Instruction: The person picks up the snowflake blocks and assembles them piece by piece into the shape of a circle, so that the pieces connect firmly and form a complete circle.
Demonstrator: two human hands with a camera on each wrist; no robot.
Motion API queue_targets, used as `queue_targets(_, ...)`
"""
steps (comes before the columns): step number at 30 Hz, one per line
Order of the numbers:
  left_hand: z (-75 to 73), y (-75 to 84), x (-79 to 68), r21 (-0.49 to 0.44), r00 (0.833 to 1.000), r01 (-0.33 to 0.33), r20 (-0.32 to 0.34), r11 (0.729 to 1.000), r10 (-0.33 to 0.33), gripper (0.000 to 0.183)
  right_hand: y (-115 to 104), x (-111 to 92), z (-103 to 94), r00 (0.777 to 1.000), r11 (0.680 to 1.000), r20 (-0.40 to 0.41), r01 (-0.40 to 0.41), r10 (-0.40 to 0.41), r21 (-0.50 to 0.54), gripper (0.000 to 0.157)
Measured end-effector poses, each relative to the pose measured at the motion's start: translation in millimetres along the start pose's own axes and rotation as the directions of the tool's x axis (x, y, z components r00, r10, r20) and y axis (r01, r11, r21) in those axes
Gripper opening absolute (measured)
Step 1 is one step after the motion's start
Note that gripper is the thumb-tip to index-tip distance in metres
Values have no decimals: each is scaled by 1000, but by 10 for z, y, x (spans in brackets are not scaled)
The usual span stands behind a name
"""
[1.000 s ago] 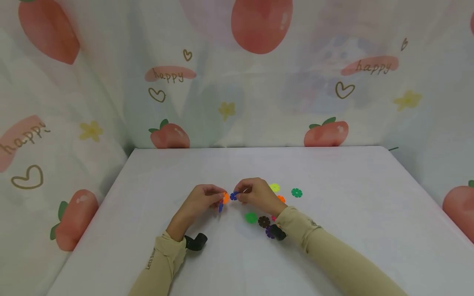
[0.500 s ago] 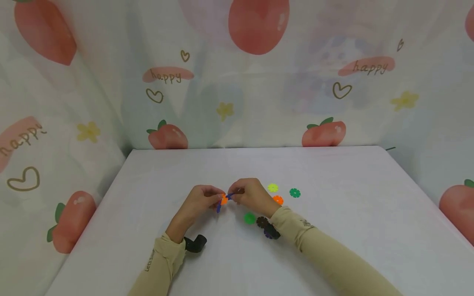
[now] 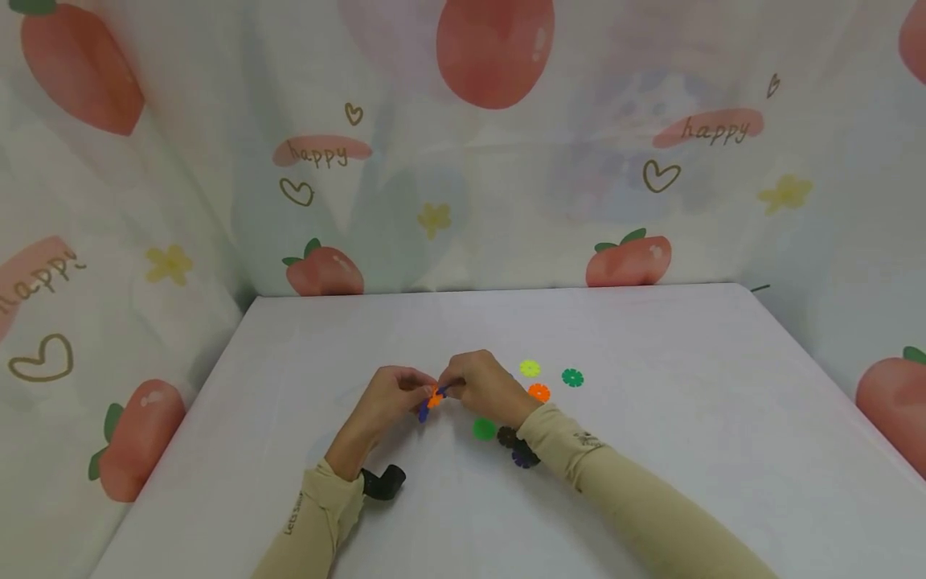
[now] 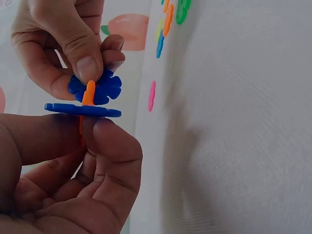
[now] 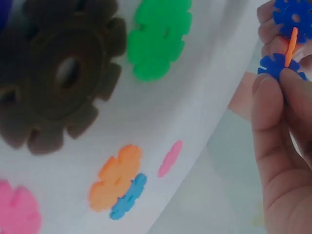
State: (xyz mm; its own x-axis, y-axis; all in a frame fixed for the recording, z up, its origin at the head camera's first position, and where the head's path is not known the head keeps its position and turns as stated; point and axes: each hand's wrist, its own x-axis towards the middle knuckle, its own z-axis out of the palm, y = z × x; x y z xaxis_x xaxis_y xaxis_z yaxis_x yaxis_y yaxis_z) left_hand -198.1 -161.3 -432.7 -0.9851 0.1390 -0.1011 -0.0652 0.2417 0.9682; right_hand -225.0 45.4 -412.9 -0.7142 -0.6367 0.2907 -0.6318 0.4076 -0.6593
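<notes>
My left hand (image 3: 387, 406) pinches an orange interlocking disc (image 4: 89, 92) with a blue notched disc (image 4: 83, 110) slotted across it. Seen from the left wrist, that blue disc lies flat over the fingertips and the lower part of the orange one is mostly hidden by them. My right hand (image 3: 486, 388) pinches a second blue disc (image 4: 105, 88) between thumb and index finger. Its notched edge meets the orange disc's upper edge, so the orange piece stands between the two blue ones in the right wrist view. Both hands are close together above the table.
On the white table (image 3: 325, 330), right of the hands, lie loose discs: yellow (image 3: 530, 368), dark green (image 3: 572, 377), orange (image 3: 538, 392), bright green (image 3: 485, 429), brown (image 5: 68, 73) and pink (image 5: 17, 209). A purple disc (image 3: 522, 459) lies partly under the right wrist. Patterned cloth (image 3: 463, 185) hangs behind.
My right hand has moved left, bringing its blue disc from a small gap away up against the orange disc. The left hand keeps its grip nearly in place.
</notes>
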Motion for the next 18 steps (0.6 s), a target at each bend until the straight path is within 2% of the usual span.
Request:
queue_targets(4,15,-21,-2,-8,1000,-15,16,1000,15,12,46,-20,25,1000,1000,3,5,-5,-13,15)
queue_targets(11,16,-15,-5,-39,999,24,34,999,-23,13,79,-63,14,995,992,2,-104,104,68,15)
queue_targets(14,6,-15,-4,-21,999,40,29,999,-40,13,85,-90,-21,988,984,-1,-152,153,91,15)
queue_targets(18,-11,-21,-2,22,998,70,5,997,-70,13,109,-147,-116,984,982,-15,-179,180,67,14)
